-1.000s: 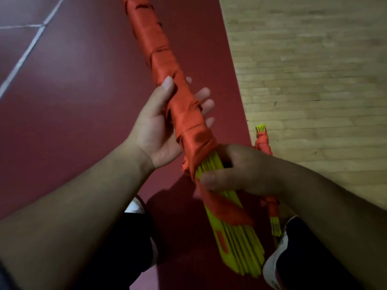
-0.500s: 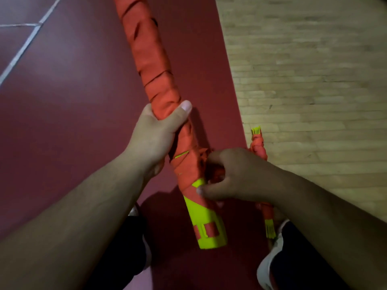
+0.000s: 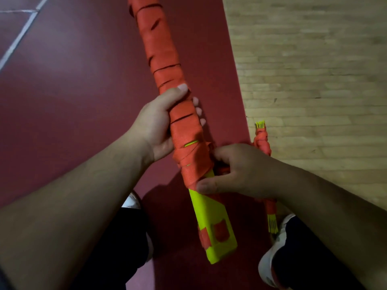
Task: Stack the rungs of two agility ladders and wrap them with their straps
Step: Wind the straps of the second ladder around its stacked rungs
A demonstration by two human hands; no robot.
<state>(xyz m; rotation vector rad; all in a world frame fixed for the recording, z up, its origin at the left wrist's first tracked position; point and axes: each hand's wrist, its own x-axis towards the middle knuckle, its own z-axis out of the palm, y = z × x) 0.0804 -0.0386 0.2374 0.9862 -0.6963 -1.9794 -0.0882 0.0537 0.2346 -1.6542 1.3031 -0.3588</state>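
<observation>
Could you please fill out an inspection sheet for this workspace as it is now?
Surface: red court floor with white lines, beside wooden floor.
Job's things: held bundle of yellow rungs, wound in orange strap, near end bare; second wrapped bundle lies on the floor, partly behind the right arm.
Clutter: nothing seen.
Grippers: left hand grips the held bundle; right hand pinches the orange strap at its lower edge.
Cables: nothing seen.
Surroundings: the person's shoes.

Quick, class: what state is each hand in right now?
Left hand: closed, gripping the wrapped rung bundle.
Right hand: closed on the bundle's lower end, thumb pressing the orange strap.
</observation>
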